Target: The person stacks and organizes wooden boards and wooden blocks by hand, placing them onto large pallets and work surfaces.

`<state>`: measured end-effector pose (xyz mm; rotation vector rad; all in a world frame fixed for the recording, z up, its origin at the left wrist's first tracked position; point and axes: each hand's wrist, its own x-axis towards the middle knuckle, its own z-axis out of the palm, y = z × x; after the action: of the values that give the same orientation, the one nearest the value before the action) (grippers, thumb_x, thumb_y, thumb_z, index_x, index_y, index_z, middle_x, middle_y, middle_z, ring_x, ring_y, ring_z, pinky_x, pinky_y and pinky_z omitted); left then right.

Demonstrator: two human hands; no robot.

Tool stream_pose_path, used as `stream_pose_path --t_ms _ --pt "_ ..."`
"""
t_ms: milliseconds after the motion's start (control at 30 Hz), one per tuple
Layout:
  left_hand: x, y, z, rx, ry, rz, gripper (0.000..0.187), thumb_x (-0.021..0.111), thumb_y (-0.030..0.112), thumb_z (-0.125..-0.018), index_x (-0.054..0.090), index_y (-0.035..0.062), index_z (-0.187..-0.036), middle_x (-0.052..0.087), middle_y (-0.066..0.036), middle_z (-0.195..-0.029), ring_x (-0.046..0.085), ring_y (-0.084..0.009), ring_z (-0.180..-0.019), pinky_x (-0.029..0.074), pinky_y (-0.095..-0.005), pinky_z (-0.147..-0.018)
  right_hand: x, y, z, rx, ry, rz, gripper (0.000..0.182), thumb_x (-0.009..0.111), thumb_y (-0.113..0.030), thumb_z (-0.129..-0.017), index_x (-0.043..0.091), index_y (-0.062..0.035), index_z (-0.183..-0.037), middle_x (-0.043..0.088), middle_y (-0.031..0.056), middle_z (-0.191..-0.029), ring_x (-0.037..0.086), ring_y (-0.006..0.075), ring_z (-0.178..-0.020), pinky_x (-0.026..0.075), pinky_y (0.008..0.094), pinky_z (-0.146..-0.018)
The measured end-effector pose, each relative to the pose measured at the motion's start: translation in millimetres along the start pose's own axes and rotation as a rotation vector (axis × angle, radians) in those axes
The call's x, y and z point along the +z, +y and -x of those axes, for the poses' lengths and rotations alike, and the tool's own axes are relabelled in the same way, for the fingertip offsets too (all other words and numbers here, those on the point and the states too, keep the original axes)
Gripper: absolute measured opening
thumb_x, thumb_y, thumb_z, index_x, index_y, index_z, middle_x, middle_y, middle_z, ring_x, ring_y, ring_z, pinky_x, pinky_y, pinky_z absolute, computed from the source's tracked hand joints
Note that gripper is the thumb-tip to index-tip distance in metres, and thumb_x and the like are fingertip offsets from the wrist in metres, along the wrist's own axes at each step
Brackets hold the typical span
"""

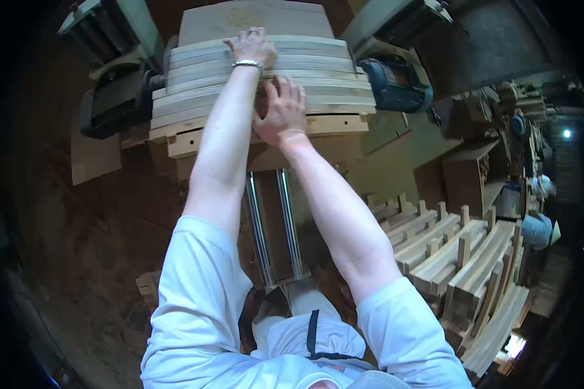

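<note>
My left hand, with a bracelet at its wrist, lies with fingers spread on the far part of a row of pale wooden boards. Closer to me, my right hand rests with fingers apart over the near boards. Its fingers point away from me, and the palm's underside is hidden. The boards lie side by side across a machine between two motors. A wooden bar with dark holes runs along the front of the row.
A dark motor stands left of the boards and a blue motor right. Thin disc-like edges show at both board ends. Two shiny rails run toward me. Stacked timber stands at right. Another person is farther right.
</note>
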<state>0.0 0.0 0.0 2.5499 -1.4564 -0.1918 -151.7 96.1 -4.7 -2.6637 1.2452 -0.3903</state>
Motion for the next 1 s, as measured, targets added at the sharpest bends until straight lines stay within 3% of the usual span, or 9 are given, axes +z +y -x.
stream_pose_path --t_ms 67,100,200,367,433,767,1000 --pt "2.0 -1.6 -2.1 0.009 0.059 0.046 0.062 0.043 0.038 -0.093 0.035 0.0115 -0.148 0.039 -0.006 -0.153 0.035 -0.0289 -0.141 0.017 -0.0705 -0.112 3.6 1.8 -1.1 -0.022 0.062 -0.004 0.075 0.061 -0.054 -0.083 0.047 -0.0055 -0.138 0.037 0.0183 -0.147 0.026 0.0356 -0.143 0.012 0.0535 -0.119" --pt "33.3 20.2 11.6 -0.013 -0.012 0.152 0.062 0.043 0.037 -0.092 0.035 0.0113 -0.148 0.039 -0.006 -0.153 0.035 -0.0287 -0.141 0.017 -0.07 -0.112 5.0 30.8 17.6 -0.025 0.004 0.081 0.074 0.061 -0.054 -0.083 0.047 -0.0056 -0.137 0.039 0.018 -0.145 0.027 0.0355 -0.142 0.013 0.0534 -0.119" --pt "8.4 -5.2 -30.8 0.005 0.066 0.048 0.062 0.044 0.036 -0.092 0.036 0.0108 -0.148 0.039 -0.006 -0.153 0.036 -0.0284 -0.14 0.016 -0.0695 -0.113 19.3 7.3 -31.7 -0.05 0.126 0.03 0.072 0.061 -0.054 -0.083 0.049 -0.007 -0.135 0.04 0.0168 -0.145 0.028 0.0352 -0.141 0.015 0.0533 -0.118" --pt "12.1 -3.8 -58.6 0.004 0.08 0.001 0.062 0.043 0.038 -0.093 0.037 0.0101 -0.147 0.04 -0.006 -0.152 0.036 -0.0281 -0.14 0.016 -0.07 -0.112 24.4 12.5 -53.5 -0.06 0.14 0.018 0.068 0.061 -0.052 -0.083 0.05 -0.0084 -0.135 0.04 0.0164 -0.144 0.028 0.0347 -0.141 0.016 0.0534 -0.118" --pt "12.5 -6.7 -70.3 -0.013 0.094 -0.026 0.061 0.043 0.045 -0.095 0.037 0.0119 -0.147 0.038 -0.008 -0.153 0.032 -0.0248 -0.143 0.017 -0.0696 -0.112 26.7 11.2 -62.5 -0.057 0.147 0.002 0.067 0.062 -0.051 -0.083 0.05 -0.0082 -0.133 0.04 0.0166 -0.145 0.028 0.0348 -0.141 0.016 0.0535 -0.118" --pt "10.4 -8.9 -97.0 -0.014 0.118 -0.047 0.06 0.042 0.046 -0.096 0.042 0.0096 -0.144 0.038 -0.008 -0.152 0.031 -0.026 -0.143 0.019 -0.0689 -0.112 26.7 11.9 -87.6 -0.028 0.098 -0.066 0.07 0.059 -0.05 -0.086 0.044 -0.0064 -0.139 0.035 0.0174 -0.148 0.024 0.0363 -0.143 0.012 0.0526 -0.12" --pt "12.0 -8.2 -43.0 -0.008 0.141 0.006 0.058 0.046 0.046 -0.094 0.047 0.0087 -0.138 0.043 -0.011 -0.146 0.035 -0.0299 -0.139 0.02 -0.0706 -0.109 13.6 5.6 -30.4 -0.038 0.073 -0.106 0.074 0.055 -0.053 -0.088 0.041 -0.0045 -0.142 0.032 0.0177 -0.151 0.021 0.0371 -0.145 0.009 0.0524 -0.121"
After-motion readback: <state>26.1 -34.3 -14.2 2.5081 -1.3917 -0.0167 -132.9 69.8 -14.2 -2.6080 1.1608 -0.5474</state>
